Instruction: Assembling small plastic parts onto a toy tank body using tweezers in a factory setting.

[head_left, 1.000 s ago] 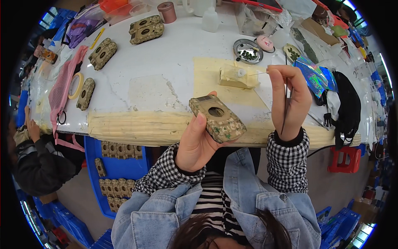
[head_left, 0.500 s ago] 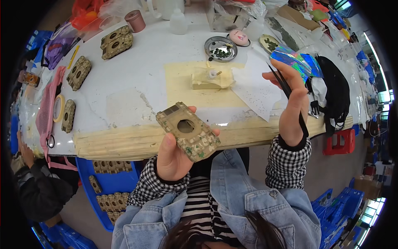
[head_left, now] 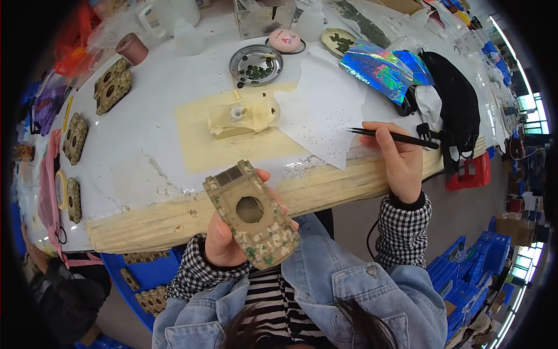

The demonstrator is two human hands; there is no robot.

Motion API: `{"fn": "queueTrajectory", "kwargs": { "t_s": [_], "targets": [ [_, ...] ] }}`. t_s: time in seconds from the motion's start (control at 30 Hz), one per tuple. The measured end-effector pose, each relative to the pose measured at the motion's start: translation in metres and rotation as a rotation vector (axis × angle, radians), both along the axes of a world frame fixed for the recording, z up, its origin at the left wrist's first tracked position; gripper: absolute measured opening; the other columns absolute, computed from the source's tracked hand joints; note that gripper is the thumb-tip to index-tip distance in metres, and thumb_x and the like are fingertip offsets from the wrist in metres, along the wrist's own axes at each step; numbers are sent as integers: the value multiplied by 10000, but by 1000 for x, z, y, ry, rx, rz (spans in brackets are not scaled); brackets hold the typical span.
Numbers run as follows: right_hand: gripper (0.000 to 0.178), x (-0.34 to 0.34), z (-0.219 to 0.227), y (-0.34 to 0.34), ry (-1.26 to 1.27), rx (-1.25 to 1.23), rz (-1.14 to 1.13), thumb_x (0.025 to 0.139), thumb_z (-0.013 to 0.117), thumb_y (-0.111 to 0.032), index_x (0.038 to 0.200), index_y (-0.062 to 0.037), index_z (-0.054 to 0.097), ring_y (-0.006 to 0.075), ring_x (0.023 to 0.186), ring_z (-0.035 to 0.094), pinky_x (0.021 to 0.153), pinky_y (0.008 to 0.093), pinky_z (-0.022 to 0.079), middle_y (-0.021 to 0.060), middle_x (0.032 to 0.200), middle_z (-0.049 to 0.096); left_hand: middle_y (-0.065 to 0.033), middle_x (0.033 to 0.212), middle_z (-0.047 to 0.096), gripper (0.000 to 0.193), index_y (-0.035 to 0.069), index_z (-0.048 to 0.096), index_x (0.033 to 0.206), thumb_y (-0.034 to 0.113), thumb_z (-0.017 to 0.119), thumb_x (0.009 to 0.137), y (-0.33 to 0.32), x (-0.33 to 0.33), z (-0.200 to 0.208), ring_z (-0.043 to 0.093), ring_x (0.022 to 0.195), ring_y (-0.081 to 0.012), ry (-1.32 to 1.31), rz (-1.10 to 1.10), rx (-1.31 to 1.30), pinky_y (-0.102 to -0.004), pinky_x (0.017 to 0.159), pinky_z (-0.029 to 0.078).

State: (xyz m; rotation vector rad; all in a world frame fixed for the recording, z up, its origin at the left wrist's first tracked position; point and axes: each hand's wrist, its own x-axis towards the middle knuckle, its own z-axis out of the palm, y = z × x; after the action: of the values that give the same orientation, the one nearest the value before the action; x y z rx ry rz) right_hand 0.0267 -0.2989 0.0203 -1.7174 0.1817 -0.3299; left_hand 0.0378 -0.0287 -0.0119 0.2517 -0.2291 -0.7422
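Observation:
My left hand point(head_left: 225, 241) grips a tan rectangular board point(head_left: 251, 213) with a round hole in its middle and small green parts along its near end. It is held up close to my chest, just off the table's front edge. My right hand point(head_left: 401, 157) holds black tweezers point(head_left: 390, 136) level, tips pointing left over a white paper sheet point(head_left: 325, 107) dotted with tiny specks. Between the hands, farther back, a crumpled yellowish wad point(head_left: 241, 116) with a small white ring lies on a yellow patch of the white table point(head_left: 133, 151).
A round metal dish point(head_left: 255, 60) of small green parts, a pink round tin point(head_left: 285, 39) and another dish point(head_left: 338, 41) stand at the back. Several similar tan boards point(head_left: 112, 86) lie at the left. Iridescent foil point(head_left: 381, 65) and black cloth point(head_left: 456, 107) lie at the right. Blue crates point(head_left: 479, 259) sit below.
My right hand has come down from in front of me to the table edge, the tweezers now lying level over the paper. The board has turned slightly in my left hand.

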Motion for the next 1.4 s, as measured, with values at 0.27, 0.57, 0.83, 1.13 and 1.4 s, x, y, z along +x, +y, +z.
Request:
{"fn": "queueTrajectory", "kwargs": {
  "t_s": [0.27, 0.57, 0.83, 1.13, 1.4],
  "targets": [
    [264, 14, -4, -8, 65, -23, 33, 924, 516, -181, 949, 59, 624, 132, 738, 630, 682, 230, 506, 93, 832, 651, -195, 1119, 505, 926, 25, 197, 1338, 424, 743, 705, -4, 6, -5, 552, 1039, -301, -37, -20, -6, -498, 883, 473],
    [277, 15, -2, -9, 89, -38, 24, 924, 516, -189, 938, 63, 629, 127, 724, 628, 676, 226, 505, 91, 803, 650, -203, 1106, 509, 938, 13, 195, 1333, 427, 747, 698, -4, 8, -5, 565, 1015, -331, -24, -31, 1, -494, 856, 489],
    [276, 15, -3, -8, 92, -49, 22, 923, 517, -191, 941, 60, 631, 123, 720, 627, 677, 223, 504, 90, 801, 651, -205, 1098, 514, 940, 4, 191, 1332, 452, 731, 706, -5, 6, -2, 568, 1008, -334, -12, 14, 37, -484, 849, 493],
    [275, 14, -3, -9, 105, -71, 44, 938, 481, -168, 960, 70, 615, 150, 749, 640, 694, 244, 511, 109, 870, 654, -205, 1097, 518, 955, 15, 197, 1333, 447, 750, 686, -3, 6, -2, 573, 998, -351, 5, -4, 43, -492, 844, 494],
    [275, 14, -4, -9, 106, -77, 42, 939, 479, -170, 961, 67, 616, 149, 750, 639, 698, 245, 512, 112, 878, 654, -211, 1097, 514, 954, 21, 191, 1334, 441, 752, 687, -2, 7, -6, 574, 995, -363, -27, -31, 26, -495, 847, 493]
  ]
}}
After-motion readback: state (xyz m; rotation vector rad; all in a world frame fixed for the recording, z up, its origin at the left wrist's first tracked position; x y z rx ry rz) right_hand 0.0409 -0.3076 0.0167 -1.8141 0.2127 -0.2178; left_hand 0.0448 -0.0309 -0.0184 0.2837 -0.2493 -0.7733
